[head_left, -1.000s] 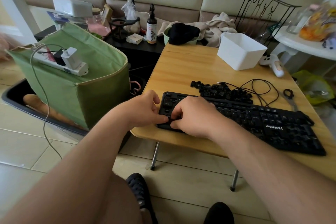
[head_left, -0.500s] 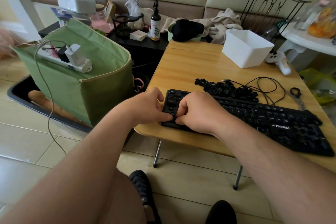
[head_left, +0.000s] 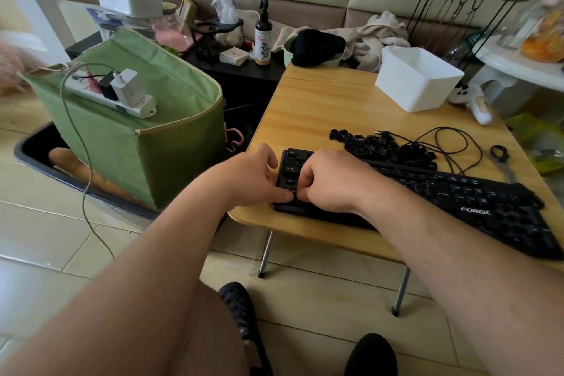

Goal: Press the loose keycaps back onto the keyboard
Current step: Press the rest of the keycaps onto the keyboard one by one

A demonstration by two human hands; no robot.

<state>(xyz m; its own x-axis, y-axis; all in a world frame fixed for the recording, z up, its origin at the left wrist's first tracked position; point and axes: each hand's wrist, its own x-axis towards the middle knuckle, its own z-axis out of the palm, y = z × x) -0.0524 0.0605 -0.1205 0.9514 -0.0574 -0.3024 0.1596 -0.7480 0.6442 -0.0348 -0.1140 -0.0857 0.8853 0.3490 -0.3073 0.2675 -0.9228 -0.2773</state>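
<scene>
While both hands, the left hand and right hand, pinch at one keycap, hidden, over the keyboard at frame centre, pressing straight down seats it best.

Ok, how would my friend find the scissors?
Start at the wooden table and follow the black keyboard toward its right end. Just behind it lie the scissors, flat by the looped black cable, the only thing with metal blades and black ring handles.

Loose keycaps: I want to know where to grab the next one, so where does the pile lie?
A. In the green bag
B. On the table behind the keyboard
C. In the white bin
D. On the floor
B: the loose keycaps lie heaped on the table just behind the keyboard, beside its coiled cable.
</scene>
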